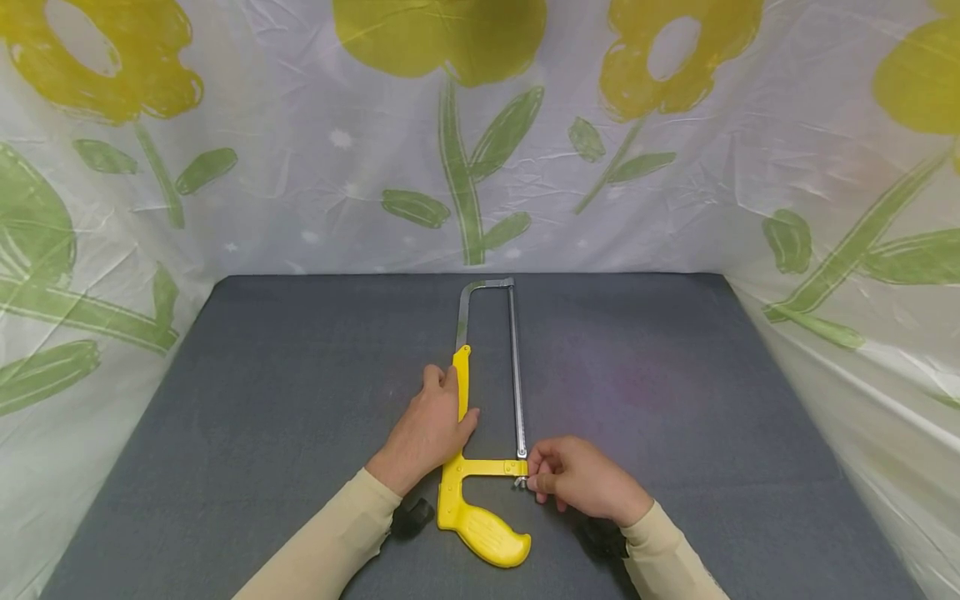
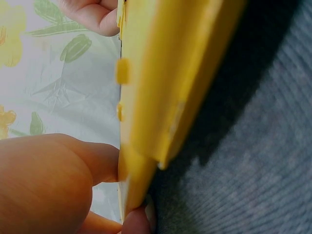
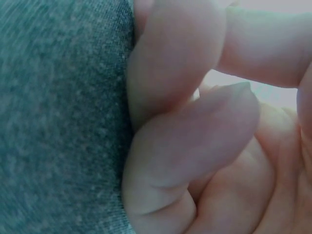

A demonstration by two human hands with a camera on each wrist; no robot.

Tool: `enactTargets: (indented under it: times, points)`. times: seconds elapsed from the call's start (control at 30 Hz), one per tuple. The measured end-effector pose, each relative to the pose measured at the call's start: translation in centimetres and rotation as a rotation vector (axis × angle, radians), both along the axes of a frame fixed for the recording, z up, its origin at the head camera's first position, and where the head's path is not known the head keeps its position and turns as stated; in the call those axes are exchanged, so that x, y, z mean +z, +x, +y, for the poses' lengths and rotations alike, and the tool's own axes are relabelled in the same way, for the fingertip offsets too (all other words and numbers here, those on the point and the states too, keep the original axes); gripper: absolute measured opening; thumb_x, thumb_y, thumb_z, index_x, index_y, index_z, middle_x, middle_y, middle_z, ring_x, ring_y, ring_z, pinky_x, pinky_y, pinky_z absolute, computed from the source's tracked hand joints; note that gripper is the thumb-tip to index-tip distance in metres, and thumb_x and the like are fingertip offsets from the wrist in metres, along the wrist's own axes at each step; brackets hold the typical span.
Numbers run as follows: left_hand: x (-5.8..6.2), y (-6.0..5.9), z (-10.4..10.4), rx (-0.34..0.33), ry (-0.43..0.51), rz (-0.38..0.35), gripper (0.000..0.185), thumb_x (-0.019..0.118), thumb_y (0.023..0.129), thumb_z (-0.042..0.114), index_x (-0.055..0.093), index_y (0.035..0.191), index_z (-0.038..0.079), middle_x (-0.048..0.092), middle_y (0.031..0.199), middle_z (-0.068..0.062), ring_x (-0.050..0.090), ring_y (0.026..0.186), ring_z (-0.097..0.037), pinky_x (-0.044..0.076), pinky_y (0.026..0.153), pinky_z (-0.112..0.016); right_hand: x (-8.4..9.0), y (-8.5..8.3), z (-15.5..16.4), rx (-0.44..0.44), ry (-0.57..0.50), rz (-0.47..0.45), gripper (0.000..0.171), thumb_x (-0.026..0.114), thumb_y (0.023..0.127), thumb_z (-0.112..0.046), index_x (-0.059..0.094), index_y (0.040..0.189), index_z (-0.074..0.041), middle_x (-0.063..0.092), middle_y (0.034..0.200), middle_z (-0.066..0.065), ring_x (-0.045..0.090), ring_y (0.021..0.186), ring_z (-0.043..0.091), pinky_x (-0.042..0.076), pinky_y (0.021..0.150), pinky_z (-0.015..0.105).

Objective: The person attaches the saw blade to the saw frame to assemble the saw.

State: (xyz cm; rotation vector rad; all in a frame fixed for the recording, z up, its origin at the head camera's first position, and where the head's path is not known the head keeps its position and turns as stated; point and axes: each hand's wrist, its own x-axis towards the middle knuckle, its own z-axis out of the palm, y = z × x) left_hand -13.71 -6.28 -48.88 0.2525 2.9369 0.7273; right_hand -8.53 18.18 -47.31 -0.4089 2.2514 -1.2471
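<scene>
A hacksaw (image 1: pixel 491 469) with a yellow handle and a steel front bow lies on the dark grey cloth, its handle toward me. My left hand (image 1: pixel 425 429) grips the yellow upper frame, thumb on the inner side; the left wrist view shows fingers on both sides of the yellow frame (image 2: pixel 165 73). The blade (image 1: pixel 516 375) runs along the right side of the saw. At its near end sits a small wing nut (image 1: pixel 520 482), where my right hand (image 1: pixel 585 479) pinches with thumb and fingertips. Curled fingers (image 3: pixel 190 141) fill the right wrist view, which hides the nut.
The grey cloth-covered table (image 1: pixel 660 375) reaches back to a white curtain (image 1: pixel 300 167) printed with yellow flowers, which also hangs along both sides. Dark wrist cameras (image 1: pixel 412 518) sit under both wrists, close to the cloth.
</scene>
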Motion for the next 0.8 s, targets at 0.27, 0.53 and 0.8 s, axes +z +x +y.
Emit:
enactTargets:
  times: [0.27,0.53,0.8]
  points:
    - [0.19,-0.04,0.00,0.004,0.000,-0.007,0.084,0.076,0.102,0.032,0.036,0.165,-0.007,0.047,0.134,-0.021,0.050,0.055,-0.012,0.043,0.049,-0.021,-0.11,-0.10,0.00,0.004,0.010,0.016,0.008,0.072,0.097,-0.002,0.069,0.091,-0.006,0.070,0.072,0.006,0.054,0.054,0.012,0.049,0.050,0.028]
    - [0.25,-0.07,-0.01,0.010,-0.003,-0.011,0.084,0.077,0.102,0.032,0.036,0.164,-0.007,0.047,0.134,-0.022,0.051,0.055,-0.012,0.043,0.049,-0.021,-0.10,-0.05,-0.16,-0.006,0.024,0.037,0.009,0.072,0.096,-0.002,0.069,0.089,-0.006,0.070,0.071,0.005,0.053,0.053,0.012,0.048,0.049,0.028]
    - [0.06,-0.01,-0.03,0.003,0.007,0.000,0.084,0.076,0.102,0.032,0.036,0.164,-0.008,0.047,0.134,-0.022,0.050,0.053,-0.012,0.043,0.048,-0.022,-0.11,-0.01,-0.27,-0.007,0.042,0.054,0.009,0.071,0.095,-0.001,0.069,0.088,-0.008,0.069,0.070,0.003,0.052,0.051,0.011,0.047,0.049,0.027]
